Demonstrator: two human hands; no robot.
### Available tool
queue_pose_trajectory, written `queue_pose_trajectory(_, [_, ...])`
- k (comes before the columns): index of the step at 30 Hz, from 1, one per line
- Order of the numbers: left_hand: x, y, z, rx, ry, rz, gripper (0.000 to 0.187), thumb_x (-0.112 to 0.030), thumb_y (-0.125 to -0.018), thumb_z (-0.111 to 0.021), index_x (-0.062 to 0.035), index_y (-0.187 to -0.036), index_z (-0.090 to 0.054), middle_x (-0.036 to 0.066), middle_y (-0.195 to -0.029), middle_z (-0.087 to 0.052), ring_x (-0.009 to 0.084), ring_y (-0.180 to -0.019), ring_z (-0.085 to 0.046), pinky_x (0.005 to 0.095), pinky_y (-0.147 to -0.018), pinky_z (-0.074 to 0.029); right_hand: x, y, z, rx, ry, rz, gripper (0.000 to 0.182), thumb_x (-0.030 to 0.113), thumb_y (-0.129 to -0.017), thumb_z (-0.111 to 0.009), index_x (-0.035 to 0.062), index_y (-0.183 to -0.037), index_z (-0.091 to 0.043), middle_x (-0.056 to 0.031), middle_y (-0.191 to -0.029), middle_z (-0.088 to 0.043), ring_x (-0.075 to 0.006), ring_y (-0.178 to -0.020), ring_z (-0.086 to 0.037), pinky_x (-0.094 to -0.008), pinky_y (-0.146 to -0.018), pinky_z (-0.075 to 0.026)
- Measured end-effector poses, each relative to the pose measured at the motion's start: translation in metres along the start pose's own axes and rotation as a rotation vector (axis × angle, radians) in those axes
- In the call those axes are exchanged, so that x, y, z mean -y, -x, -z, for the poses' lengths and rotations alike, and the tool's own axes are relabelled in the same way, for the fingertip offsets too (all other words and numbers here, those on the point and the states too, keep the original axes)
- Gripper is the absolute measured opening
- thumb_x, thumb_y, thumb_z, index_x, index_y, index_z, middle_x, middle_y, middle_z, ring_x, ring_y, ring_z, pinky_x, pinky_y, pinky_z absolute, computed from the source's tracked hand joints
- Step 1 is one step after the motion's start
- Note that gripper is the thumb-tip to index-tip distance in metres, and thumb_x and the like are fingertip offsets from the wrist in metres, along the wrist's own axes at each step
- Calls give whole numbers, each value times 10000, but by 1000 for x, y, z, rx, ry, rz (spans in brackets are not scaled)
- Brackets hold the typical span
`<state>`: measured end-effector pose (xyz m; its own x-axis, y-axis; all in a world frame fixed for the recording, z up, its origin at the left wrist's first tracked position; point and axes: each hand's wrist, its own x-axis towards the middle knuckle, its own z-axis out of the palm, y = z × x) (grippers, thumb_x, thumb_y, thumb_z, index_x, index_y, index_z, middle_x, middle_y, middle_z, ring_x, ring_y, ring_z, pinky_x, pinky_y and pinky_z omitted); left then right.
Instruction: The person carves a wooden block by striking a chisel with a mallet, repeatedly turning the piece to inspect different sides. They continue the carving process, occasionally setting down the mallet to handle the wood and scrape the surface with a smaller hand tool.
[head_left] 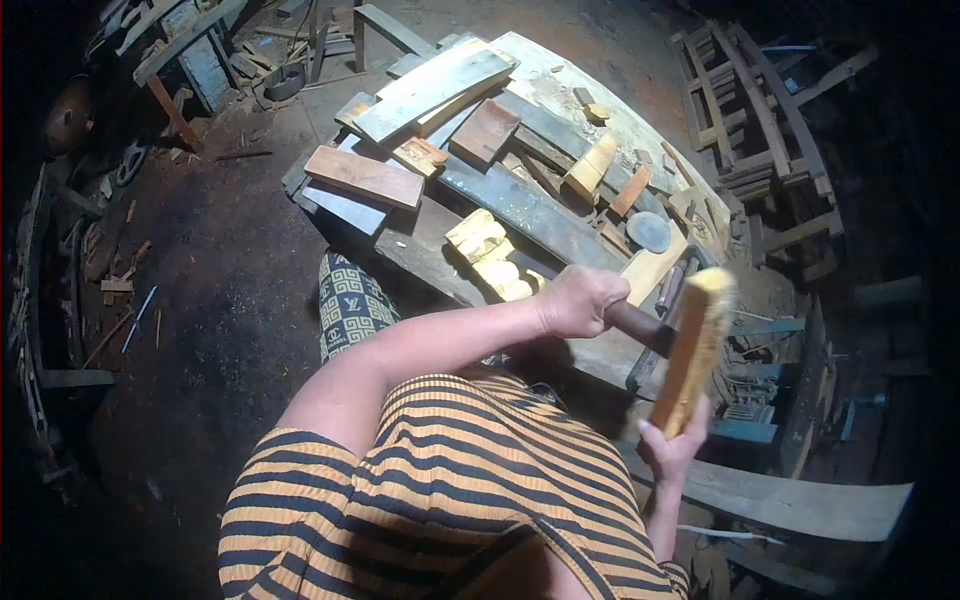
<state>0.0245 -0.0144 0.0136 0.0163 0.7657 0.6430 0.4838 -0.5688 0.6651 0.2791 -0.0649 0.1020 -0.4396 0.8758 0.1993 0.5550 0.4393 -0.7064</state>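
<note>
My left hand (583, 300) is wrapped round a dark, rounded tool handle (640, 328) above the near right part of the workbench. The handle's far end meets or passes behind a yellow-brown wooden block (688, 355), so the rest of the tool is hidden. Closed on the lower end of that block is my right hand (677, 447). The block stands tilted, its top blurred by motion. Just left of my left hand, a carved yellow piece of wood (485, 245) lies at the bench's near edge.
Planks and offcuts cover the workbench (430, 235), among them a reddish board (365, 178), a pale plank (440, 90) and a round grey disc (648, 232). Wooden frames (750, 110) stand at right. A long board (800, 500) lies low beside my right arm.
</note>
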Motion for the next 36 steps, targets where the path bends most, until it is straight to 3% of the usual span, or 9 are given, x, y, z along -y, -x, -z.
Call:
queue_pose_trajectory(6, [2,1,-4,49,-30,17,227,-63,-624,-656,-64,-812,-528,118,-761,-560,332,-754,-591,396,-619,-482,-10,8,-20,-352,-820,90,762,125,-649,-668,28,-1330,-341,-72,-961,-488,-156,-865,-514,-292,-791,-457])
queue_pose_trajectory(7, [4,1,-4,47,-35,15,227,-63,-624,-656,-64,-812,-528,118,-761,-560,332,-754,-591,396,-619,-482,-3,14,-19,-235,-382,-221,759,158,-624,-720,39,-1296,-387,-55,-961,-492,-156,-879,-510,-303,-801,-447])
queue_pose_trajectory(10, [7,1,-1,51,-59,35,223,-76,-632,-664,-68,-811,-530,124,-758,-564,339,-751,-591,399,-624,-482,-26,12,-7,-53,-69,-132,752,163,-600,-750,45,-1267,-423,-29,-922,-505,-138,-841,-507,-281,-763,-441])
queue_pose_trajectory(15, [8,1,-5,59,-52,43,252,-112,-630,-693,-77,-834,-549,126,-764,-576,339,-757,-595,400,-636,-483,-25,13,-5,-464,-1034,64,749,159,-669,-733,81,-1312,-357,-82,-1008,-506,-177,-889,-514,-335,-817,-465])
queue_pose_trajectory(18, [10,-3,-1,33,-78,58,257,-119,-623,-702,-80,-836,-564,126,-762,-575,337,-752,-597,399,-635,-484,-29,21,-23,-143,-81,-85,736,220,-623,-789,56,-1244,-431,-66,-1016,-500,-193,-921,-504,-332,-842,-432])
queue_pose_trajectory(22, [12,-5,2,1,-87,57,233,-118,-622,-699,-74,-802,-558,128,-752,-573,342,-731,-596,399,-618,-481,-7,10,-7,-207,-243,-230,674,118,-605,-721,13,-1212,-448,-71,-983,-518,-170,-904,-509,-310,-813,-442])
queue_pose_trajectory(26, [8,-7,3,-11,-83,73,227,-111,-623,-691,-69,-792,-546,132,-742,-566,345,-727,-597,398,-606,-476,-26,7,-30,-482,-1087,167,763,49,-650,-596,65,-1344,-279,-73,-993,-465,-175,-883,-496,-325,-806,-455])
queue_pose_trajectory(28, [9,-9,7,-28,-76,60,225,-102,-621,-688,-65,-788,-541,133,-738,-563,349,-722,-593,395,-604,-475,-32,15,-38,-174,-197,-197,731,126,-616,-709,52,-1271,-394,-64,-1011,-464,-161,-915,-483,-283,-799,-432])
queue_pose_trajectory(36, [13,-15,62,-210,304,133,283,27,-641,-682,-31,-909,-612,56,-845,-652,146,-825,-628,306,-683,-488,-35,-9,-40,-253,-625,-250,593,209,-584,-736,32,-1092,-485,-39,-813,-516,-111,-705,-511,-256,-642,-435])
